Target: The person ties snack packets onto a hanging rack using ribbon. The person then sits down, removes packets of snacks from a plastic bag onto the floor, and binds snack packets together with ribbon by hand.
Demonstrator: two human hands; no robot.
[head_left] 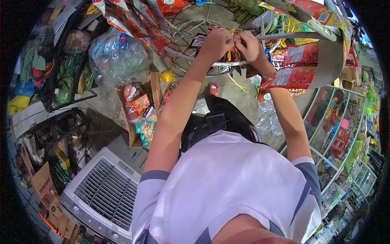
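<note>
I make out a glass-fronted cabinet (325,159) to the right of and nearer the body than the right hand (250,46), crowded with small, colourful goods. Well left of the left hand (217,44) sits a clear plastic bag (118,61); its blue and green contents are too blurred for me to name. On the same side, nearer the body, an open carton (156,87) holds red-and-orange packets (140,103), with teal packets (147,130) at its near end.

For moving, I have grey floor (242,99) below the hands, toward the body. The white wire rack (183,55) curves around them, its rim passing just beside the left wrist. Hanging packs (126,20) crowd in beyond the left hand, and red packets (290,77) hang close against the right forearm.

Both hands meet inside that rim, fingertips bunched around a thin yellow strip (232,31), just above an orange-and-dark bundle (233,55). I cannot tell which fingers actually pinch the strip.
</note>
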